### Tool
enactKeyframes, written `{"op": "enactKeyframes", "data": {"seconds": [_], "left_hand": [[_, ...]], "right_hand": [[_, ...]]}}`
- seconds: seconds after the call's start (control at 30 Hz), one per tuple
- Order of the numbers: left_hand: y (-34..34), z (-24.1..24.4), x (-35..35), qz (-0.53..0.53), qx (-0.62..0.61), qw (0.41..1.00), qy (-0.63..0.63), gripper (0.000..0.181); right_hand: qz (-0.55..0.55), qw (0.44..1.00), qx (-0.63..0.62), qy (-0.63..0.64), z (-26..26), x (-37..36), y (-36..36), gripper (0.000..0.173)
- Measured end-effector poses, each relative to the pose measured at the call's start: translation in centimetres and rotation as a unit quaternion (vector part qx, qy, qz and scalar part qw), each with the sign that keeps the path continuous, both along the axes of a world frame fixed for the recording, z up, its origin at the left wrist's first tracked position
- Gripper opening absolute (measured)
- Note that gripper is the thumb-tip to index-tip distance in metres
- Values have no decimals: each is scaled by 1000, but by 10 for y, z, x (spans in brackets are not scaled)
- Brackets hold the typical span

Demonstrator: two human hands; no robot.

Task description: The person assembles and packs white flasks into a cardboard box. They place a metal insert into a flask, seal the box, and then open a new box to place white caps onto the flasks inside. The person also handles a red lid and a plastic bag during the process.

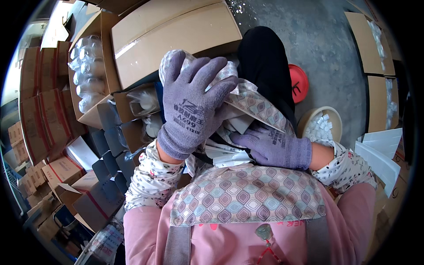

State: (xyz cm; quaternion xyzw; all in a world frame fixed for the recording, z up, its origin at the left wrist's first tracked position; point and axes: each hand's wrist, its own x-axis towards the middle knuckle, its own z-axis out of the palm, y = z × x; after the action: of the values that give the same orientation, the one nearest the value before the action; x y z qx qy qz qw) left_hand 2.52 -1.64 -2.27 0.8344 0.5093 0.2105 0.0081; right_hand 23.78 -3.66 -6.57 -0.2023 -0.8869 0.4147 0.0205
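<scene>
My left hand (195,102), in a purple-grey knit glove, lies over the bunched patterned apron (261,102) on my lap, its fingers slightly spread. Its palm side is hidden, so a grip on the cloth cannot be made out. To the right, my right hand (275,145), gloved alike, reaches under a raised fold of the apron; its fingertips are partly hidden. White crumpled pieces (232,159), some with print, lie just below the fold near that hand. Whether the right hand holds anything is not visible.
A large closed cardboard box (175,36) stands ahead. At left are an open carton of plastic-wrapped items (89,73) and a divided carton (109,142). A beige bucket of small white pieces (319,126) and a red lid (298,82) are on the right, near more cartons (381,102).
</scene>
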Motion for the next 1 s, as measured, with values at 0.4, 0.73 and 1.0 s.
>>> {"op": "enactKeyframes", "data": {"seconds": [0.4, 0.73, 1.0], "left_hand": [[-14, 4, 11, -124, 128, 982, -64, 40], [5, 5, 25, -52, -38, 974, 218, 30], [0, 9, 6, -59, 3, 972, 227, 66]], "right_hand": [[-88, 992, 89, 2, 19, -4, -16, 38], [-159, 986, -7, -54, 24, 1, -5, 46], [-63, 970, -110, -207, -49, -77, 29, 48]]}}
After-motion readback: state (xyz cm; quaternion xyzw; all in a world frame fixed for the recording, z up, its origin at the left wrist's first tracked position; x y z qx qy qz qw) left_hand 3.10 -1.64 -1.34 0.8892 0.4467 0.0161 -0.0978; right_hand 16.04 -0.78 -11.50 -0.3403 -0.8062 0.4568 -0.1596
